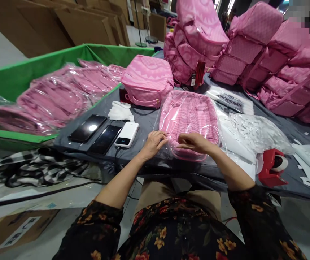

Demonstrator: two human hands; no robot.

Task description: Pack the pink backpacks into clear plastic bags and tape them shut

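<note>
A pink backpack (188, 115) lies flat inside a clear plastic bag on the grey table (144, 119), straight ahead of me. My left hand (153, 143) rests on the bag's near left corner, fingers curled onto the plastic. My right hand (194, 142) lies on the bag's near edge, fingers pinching the plastic toward the left hand. Both hands touch the open end of the bag.
Another pink backpack (147, 80) stands behind; a heap of pink backpacks (252, 54) fills the back right. Bagged backpacks (54, 97) lie in a green bin (14, 76) at left. Two phones (95, 133), a white power bank (127, 134), a red tape dispenser (272, 168) and clear bags (254, 133) sit near.
</note>
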